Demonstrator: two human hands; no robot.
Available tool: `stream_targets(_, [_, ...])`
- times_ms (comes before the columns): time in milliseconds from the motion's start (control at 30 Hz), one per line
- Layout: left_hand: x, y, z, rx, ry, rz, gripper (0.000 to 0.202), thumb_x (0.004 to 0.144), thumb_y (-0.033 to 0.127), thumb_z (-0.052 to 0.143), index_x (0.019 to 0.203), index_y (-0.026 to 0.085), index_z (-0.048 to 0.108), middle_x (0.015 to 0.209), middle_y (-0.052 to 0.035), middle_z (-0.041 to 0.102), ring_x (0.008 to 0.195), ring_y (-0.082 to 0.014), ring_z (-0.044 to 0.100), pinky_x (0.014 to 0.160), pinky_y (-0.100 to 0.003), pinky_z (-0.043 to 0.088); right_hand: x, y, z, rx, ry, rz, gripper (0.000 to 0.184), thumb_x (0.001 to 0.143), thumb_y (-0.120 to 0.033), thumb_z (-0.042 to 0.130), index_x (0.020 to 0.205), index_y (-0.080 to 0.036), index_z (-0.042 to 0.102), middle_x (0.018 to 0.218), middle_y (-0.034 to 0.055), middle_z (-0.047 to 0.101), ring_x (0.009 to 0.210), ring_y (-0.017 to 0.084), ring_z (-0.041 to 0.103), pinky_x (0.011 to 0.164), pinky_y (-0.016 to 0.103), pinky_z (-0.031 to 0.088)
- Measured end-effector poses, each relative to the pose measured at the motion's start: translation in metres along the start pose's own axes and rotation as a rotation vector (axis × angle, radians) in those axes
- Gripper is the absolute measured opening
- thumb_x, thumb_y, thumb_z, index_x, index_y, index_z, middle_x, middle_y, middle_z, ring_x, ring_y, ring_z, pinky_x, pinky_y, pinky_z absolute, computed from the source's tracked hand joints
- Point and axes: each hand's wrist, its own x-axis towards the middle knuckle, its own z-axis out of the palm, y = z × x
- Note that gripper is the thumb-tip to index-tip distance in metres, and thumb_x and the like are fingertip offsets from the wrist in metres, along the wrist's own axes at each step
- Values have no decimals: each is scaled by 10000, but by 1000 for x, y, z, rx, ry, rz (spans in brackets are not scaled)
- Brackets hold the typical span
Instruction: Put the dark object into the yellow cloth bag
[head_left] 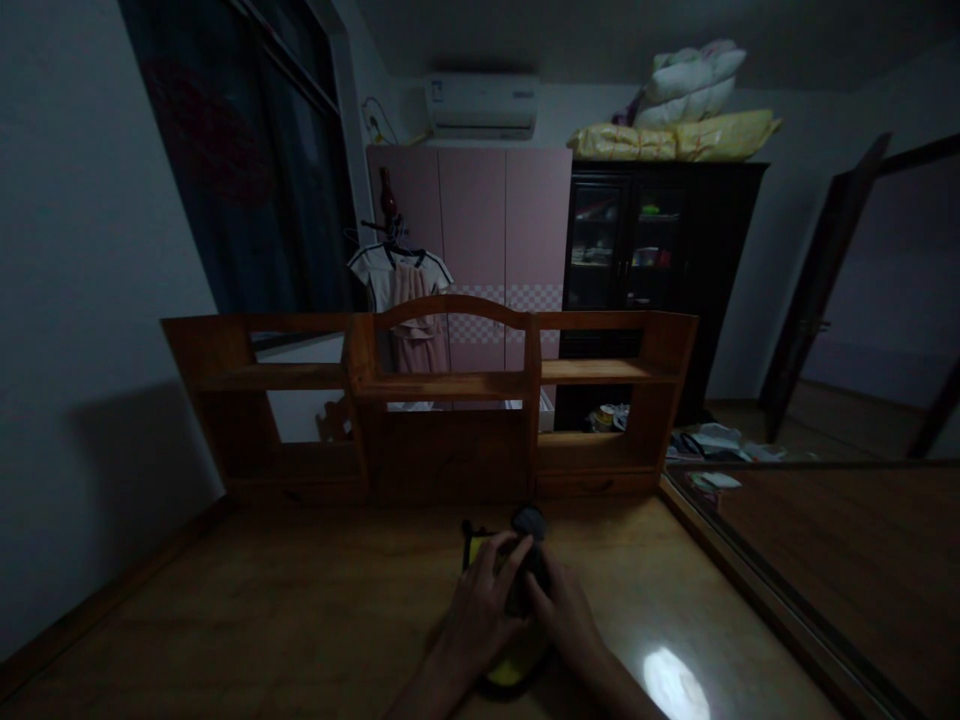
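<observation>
Two hands meet close together low in the view, the left hand [480, 605] with its fingers laid over the top of a small dark object [527, 522] and the right hand [564, 612] pressed against its other side, so both are clasped on the same thing with fingertips almost touching. The object rests on the desk [262, 620] between and just ahead of the hands. A rounded dark part pokes out beyond the fingers, a yellow edge [474, 548] shows at the left hand's side, and another yellow patch [506, 672] lies under the wrists. The dim light hides what kind of thing it is and whether it is open or closed. No loose piece of it shows on the wood nearby, so by the look of it the handling is at an early or middle point, not finished. Just right of the right hand a bright patch of light [675, 685] reflects off the desk. Ahead of the hands stands a wooden shelf unit [450, 385], its compartments bare as far as can be seen. Well beyond it are a pink wardrobe [502, 220], a dark cabinet [660, 260] topped with bundled bedding [675, 135], and a wall air conditioner [481, 105].
</observation>
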Motion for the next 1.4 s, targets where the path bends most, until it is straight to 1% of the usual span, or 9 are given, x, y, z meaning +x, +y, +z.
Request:
stream_targets(100, [0, 0, 0, -20, -15, 9, 924, 673, 153, 754, 1438, 341, 271, 1378, -82, 372, 1249, -280, 430, 981, -420, 468, 0, 1, 1, 2, 6, -8, 448, 856, -307, 462, 1274, -174, 552, 1164, 118, 667, 1049, 263, 635, 911, 396, 505])
stream_targets(267, [0, 0, -1, -28, -11, 7, 927, 676, 196, 770, 1441, 340, 269, 1370, -91, 382, 1238, -294, 441, 967, -441, 476, 1, 8, 1, -22, -17, -21, 487, 854, -302, 466, 1315, -152, 510, 1158, 126, 666, 1036, 258, 635, 910, 398, 503])
stream_targets(433, [0, 0, 0, -27, 2, 7, 910, 674, 221, 779, 1436, 328, 291, 1362, -93, 394, 1236, -288, 448, 966, -426, 481, 0, 7, 2, -18, 8, -10, 466, 850, -307, 474, 1297, -188, 530, 1169, 107, 663, 1057, 256, 626, 917, 384, 497])
stream_targets(567, [0, 0, 1, -20, -6, -8, 899, 676, 235, 778, 1431, 334, 299, 1363, -94, 394, 1230, -291, 457, 936, -421, 499, 0, 5, 2, 9, -21, -6, 476, 857, -308, 465, 1311, -173, 513, 1168, 114, 661, 1054, 255, 630, 902, 370, 505])
stream_targets(700, [0, 0, 0, -18, -9, -7, 884, 697, 264, 767, 1436, 336, 288, 1364, -98, 395, 1234, -294, 454, 941, -428, 494, 2, 8, 1, -1, -47, -12, 486, 854, -292, 465, 1320, -158, 494, 1189, 121, 646, 1066, 253, 621, 917, 377, 494])
stream_targets(800, [0, 1, -1, -22, -19, -7, 886, 698, 262, 764, 1438, 334, 282, 1363, -98, 395, 1232, -294, 454, 944, -432, 491, 3, 8, 1, -8, -51, -6, 499, 841, -270, 471, 1324, -143, 489, 1175, 127, 651, 1054, 257, 624, 919, 387, 490])
stream_targets(967, [-1, 1, 0, -29, -39, -13, 892, 698, 215, 756, 1438, 333, 272, 1369, -89, 382, 1242, -280, 441, 968, -418, 473, 2, 1, 0, 3, -39, 7, 518, 814, -239, 472, 1325, -157, 501, 1197, 122, 646, 1092, 261, 608, 956, 394, 468])
stream_targets(1133, [-1, 1, 1, -39, -50, -17, 897, 700, 251, 761, 1438, 345, 260, 1364, -87, 384, 1231, -284, 445, 963, -437, 472, 1, 0, 0, -29, -6, 51, 539, 785, -235, 484, 1315, -143, 517, 1237, 126, 627, 1153, 264, 574, 993, 403, 444])
stream_targets(1400, [0, -1, 2, -50, -54, -13, 905, 704, 258, 764, 1442, 349, 248, 1369, -83, 371, 1245, -282, 428, 984, -436, 456, 2, 7, 2, -17, -27, 28, 542, 798, -255, 480, 1324, -123, 500, 1202, 141, 643, 1098, 268, 603, 961, 414, 466])
